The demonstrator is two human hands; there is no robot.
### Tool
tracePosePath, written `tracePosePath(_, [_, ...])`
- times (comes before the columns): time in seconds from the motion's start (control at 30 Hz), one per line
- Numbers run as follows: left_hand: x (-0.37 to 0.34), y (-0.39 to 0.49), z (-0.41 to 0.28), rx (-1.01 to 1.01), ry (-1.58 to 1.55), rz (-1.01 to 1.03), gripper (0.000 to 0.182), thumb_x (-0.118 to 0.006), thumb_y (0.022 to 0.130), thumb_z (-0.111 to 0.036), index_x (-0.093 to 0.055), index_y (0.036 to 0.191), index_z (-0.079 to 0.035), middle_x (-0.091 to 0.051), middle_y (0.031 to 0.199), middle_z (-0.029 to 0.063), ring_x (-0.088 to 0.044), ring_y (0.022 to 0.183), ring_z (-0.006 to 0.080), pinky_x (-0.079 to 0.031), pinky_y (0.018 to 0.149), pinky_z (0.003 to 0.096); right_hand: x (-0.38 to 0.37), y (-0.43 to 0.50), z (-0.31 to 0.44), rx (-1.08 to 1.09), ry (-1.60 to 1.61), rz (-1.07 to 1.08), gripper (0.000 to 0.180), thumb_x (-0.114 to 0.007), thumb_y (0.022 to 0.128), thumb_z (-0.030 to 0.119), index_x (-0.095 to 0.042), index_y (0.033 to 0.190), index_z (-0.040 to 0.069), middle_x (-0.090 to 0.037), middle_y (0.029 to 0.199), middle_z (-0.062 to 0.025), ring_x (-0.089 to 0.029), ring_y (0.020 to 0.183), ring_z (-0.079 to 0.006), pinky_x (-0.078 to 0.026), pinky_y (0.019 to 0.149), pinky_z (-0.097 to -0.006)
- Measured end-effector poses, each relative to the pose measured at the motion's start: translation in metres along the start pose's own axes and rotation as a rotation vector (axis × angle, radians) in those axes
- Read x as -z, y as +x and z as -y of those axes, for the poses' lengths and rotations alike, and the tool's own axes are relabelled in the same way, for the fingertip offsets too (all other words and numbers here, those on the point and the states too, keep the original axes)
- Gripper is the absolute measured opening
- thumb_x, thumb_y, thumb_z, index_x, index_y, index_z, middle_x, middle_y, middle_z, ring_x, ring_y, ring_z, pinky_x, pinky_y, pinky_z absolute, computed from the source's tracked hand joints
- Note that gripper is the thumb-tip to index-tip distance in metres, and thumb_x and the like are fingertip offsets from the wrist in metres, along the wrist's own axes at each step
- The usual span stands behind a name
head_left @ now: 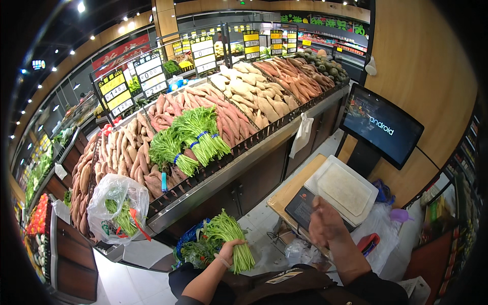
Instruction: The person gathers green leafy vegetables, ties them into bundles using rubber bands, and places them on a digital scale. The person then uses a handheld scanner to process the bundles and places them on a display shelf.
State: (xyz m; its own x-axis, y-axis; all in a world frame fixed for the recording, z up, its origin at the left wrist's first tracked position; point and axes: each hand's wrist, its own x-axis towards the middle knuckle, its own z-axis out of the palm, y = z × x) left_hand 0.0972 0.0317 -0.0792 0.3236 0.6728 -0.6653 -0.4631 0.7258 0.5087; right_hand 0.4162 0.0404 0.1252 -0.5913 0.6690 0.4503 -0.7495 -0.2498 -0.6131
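My left hand (230, 251) is closed around a thick bunch of leafy green stalks (228, 236) above an open bag of greens (200, 251). Over the front of a weighing scale (339, 190) I see my right hand (324, 223), blurred, its fingers partly bent; whether it holds anything is unclear. Several bunches of greens tied with blue bands (200, 137) lie on the sweet potatoes (236, 127) of the display. A small light-blue object (164, 182) stands at the display's front edge. At its near left corner is a clear plastic bag (118, 209) with greens and red ribbon.
The display's metal edge (228, 164) runs diagonally ahead of me. On the right, a screen (381, 126) stands behind the scale, beside a wood-panelled pillar (423, 76). Plastic bags (377, 225) and a red and purple object (368, 244) lie right of my right forearm.
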Motion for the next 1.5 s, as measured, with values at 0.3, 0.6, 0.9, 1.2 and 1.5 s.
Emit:
tracePosePath(0.3, [0.005,0.003,0.009,-0.049,0.022,0.039,0.026,-0.056,0.086,-0.012,-0.059,0.107,0.002,-0.065,0.098,0.0148,-0.065,0.087,0.0269,-0.054,0.082,0.0408,-0.005,0.007,-0.011,-0.117,-0.402,-0.344,0.047,-0.058,0.094,0.013,-0.04,0.136,0.002,-0.057,0.122,-0.0093,-0.056,0.11,-0.0165,-0.043,0.097,-0.0315])
tracePosePath(0.6, [0.001,-0.01,0.007,0.006,-0.009,0.015,0.028,-0.057,0.083,-0.016,-0.061,0.105,0.001,-0.065,0.096,0.0139,-0.064,0.086,0.0273,-0.053,0.08,0.043,-0.005,0.001,0.011,-0.224,-0.771,-0.446,0.048,-0.059,0.091,0.004,-0.04,0.135,-0.001,-0.057,0.122,-0.0068,-0.054,0.113,-0.0143,-0.044,0.096,-0.0287])
tracePosePath(0.9, [-0.004,-0.011,0.006,-0.006,0.025,0.023,0.037,-0.059,0.084,-0.022,-0.058,0.114,0.0,-0.064,0.101,0.015,-0.063,0.092,0.03,-0.052,0.084,0.0457,-0.001,-0.006,-0.007,-0.436,-1.147,-0.32,0.042,-0.055,0.096,0.011,-0.044,0.135,0.001,-0.057,0.126,-0.0083,-0.054,0.115,-0.0149,-0.042,0.1,-0.0306])
tracePosePath(1.2, [-0.02,-0.016,0.004,-0.067,-0.04,0.051,0.036,-0.06,0.081,-0.018,-0.057,0.111,0.003,-0.064,0.1,0.0165,-0.063,0.091,0.0306,-0.051,0.086,0.0437,-0.011,0.001,-0.022,-0.601,-1.011,-0.426,0.041,-0.052,0.099,0.036,-0.049,0.126,0.006,-0.062,0.105,-0.0049,-0.062,0.086,-0.0111,-0.053,0.059,-0.0283])
tracePosePath(1.5, [-0.019,-0.013,-0.001,-0.042,0.016,-0.053,0.034,-0.059,0.08,-0.015,-0.057,0.108,0.005,-0.063,0.096,0.0164,-0.062,0.089,0.031,-0.051,0.086,0.0442,-0.003,0.004,-0.012,-0.429,-0.605,-0.574,0.033,-0.051,0.099,0.037,-0.056,0.114,0.008,-0.06,0.072,0.0021,-0.055,0.05,-0.0045,-0.043,0.039,-0.0197])
